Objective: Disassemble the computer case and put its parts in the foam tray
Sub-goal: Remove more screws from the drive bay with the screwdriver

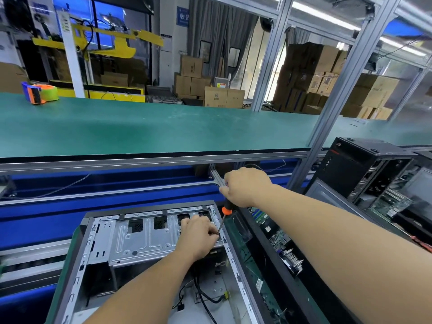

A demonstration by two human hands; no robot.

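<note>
An open computer case (98,258) lies on its side in front of me, its silver drive cage (140,239) showing inside. My right hand (245,187) grips the top of a screwdriver (225,212) with an orange and black handle. The shaft slants down to the cage's right edge near the case rim. My left hand (198,237) rests on the cage there, fingers curled beside the screwdriver tip; whether it pinches anything is hidden. Black cables (205,298) lie loose in the case bottom. No foam tray is in view.
A removed motherboard (278,239) lies just right of the case. A second black tower (360,169), side open, stands at the right. A green shelf (163,127) runs across above, with a tape dispenser (39,92) at its far left. An aluminium post (334,108) rises at right.
</note>
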